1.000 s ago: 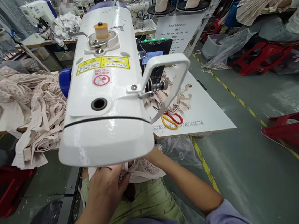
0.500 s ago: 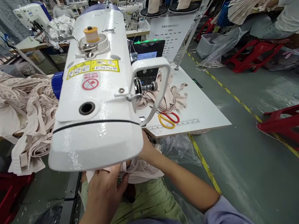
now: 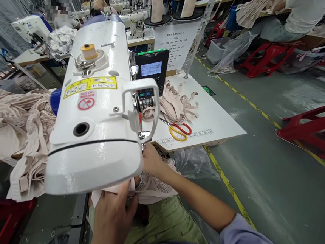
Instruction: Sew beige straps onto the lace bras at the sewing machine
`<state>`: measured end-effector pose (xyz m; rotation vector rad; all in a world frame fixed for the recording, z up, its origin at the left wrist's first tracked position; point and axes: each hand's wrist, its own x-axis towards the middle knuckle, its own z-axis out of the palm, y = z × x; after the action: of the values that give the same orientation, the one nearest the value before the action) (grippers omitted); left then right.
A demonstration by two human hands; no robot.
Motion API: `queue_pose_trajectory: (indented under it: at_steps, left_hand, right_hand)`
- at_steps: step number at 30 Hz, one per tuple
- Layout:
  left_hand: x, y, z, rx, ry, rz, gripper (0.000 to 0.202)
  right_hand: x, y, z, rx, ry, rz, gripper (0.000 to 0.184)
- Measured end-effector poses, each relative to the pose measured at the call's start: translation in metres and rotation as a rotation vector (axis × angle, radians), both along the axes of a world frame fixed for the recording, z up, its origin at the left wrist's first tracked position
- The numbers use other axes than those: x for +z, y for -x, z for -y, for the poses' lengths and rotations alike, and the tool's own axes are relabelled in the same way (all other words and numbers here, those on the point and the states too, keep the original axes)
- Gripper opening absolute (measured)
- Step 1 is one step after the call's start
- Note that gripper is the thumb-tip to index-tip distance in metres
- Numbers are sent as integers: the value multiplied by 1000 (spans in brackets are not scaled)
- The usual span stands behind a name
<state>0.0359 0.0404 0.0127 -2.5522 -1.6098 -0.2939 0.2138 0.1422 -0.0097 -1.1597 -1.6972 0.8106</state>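
A beige lace bra (image 3: 153,187) lies under the white sewing machine head (image 3: 93,165), spread over the front of the machine and above my lap. My left hand (image 3: 115,209) is closed on its pale fabric edge, thumb toward the right and fingertips partly under the machine head. Higher and to the right, my right hand (image 3: 153,161) is beside the needle area, just above the lace. Its fingers are hidden behind the machine head, so their grip cannot be made out. The needle is out of sight too.
On the white table (image 3: 219,123), scissors (image 3: 180,131) with red and yellow handles lie by a pile of beige straps (image 3: 175,104). A control panel (image 3: 151,73) stands behind. More beige bras (image 3: 34,126) are heaped at left. Red stools (image 3: 315,128) stand on the floor.
The view has shifted, so the machine head sits lower and further left. More of my right hand shows beside it. My left hand keeps its hold on the bra.
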Motion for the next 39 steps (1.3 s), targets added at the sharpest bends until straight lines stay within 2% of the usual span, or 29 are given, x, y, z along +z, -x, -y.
queue_pose_trajectory:
  at_steps: [3,7,12,16,19,22,24,27,30,32,34,36,37,39]
  left_hand:
    - [-1,2,-1,5,-38,-5,61]
    - [0,-2,-1,-22,-17,19,62]
    - [-1,-1,2,-35,-56,46,63]
    - [-12,5,8,18,-78,94,68]
    - [-19,4,11,80,-130,169,82]
    - [-22,-4,16,98,-117,227,85]
    - [-25,-14,25,88,-125,250,86]
    - [-34,-31,52,0,-130,265,87]
    - [-39,-38,80,-65,6,324,82]
    - [-33,-32,89,-95,189,426,74]
    - [-20,-20,89,-153,329,526,53]
    - [-3,-10,82,-197,293,575,33]
    - [5,-8,77,-226,218,565,30]
    - [16,-7,63,-308,96,489,38]
  right_hand:
    - [2,1,1,-20,16,-52,22]
    - [-3,-1,4,-73,85,-109,16]
    - [-6,0,10,-92,123,-195,26]
    - [-8,2,19,-98,185,-379,35]
    - [-14,-1,33,-97,241,-538,34]
    - [-20,-6,55,-79,288,-553,30]
    - [-22,-8,74,-58,288,-490,32]
    - [-21,-9,102,34,352,-432,37]
    - [-18,-10,121,80,482,-529,36]
    - [-15,-14,127,48,515,-605,37]
    - [-11,-21,129,50,550,-642,39]
    - [-6,-27,128,151,609,-626,43]
    - [-2,-30,127,244,638,-595,45]
    - [5,-34,126,472,644,-465,45]
